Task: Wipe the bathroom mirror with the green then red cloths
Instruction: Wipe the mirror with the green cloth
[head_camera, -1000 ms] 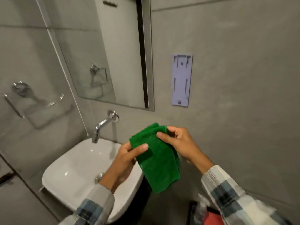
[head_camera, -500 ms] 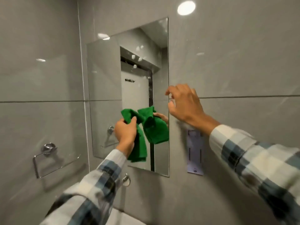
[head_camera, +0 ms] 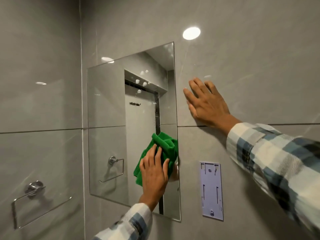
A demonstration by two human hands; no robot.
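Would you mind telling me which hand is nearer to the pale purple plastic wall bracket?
Left. The left hand presses the green cloth on the mirror beside the pale purple plastic wall bracket; the right hand rests higher on the wall.

Only one piece of lettering shows; it is a short dark line of print on the white door panel [head_camera: 141, 129] reflected in the mirror [head_camera: 107, 132], near the top of that panel; it appears reversed and smeared, and no letter of it can be read; the pale plastic wall bracket [head_camera: 210, 191] to the right of the mirror carries only moulded slots and a screw, with no writing to be made out; nothing else in view bears any text, brand, number or sign.
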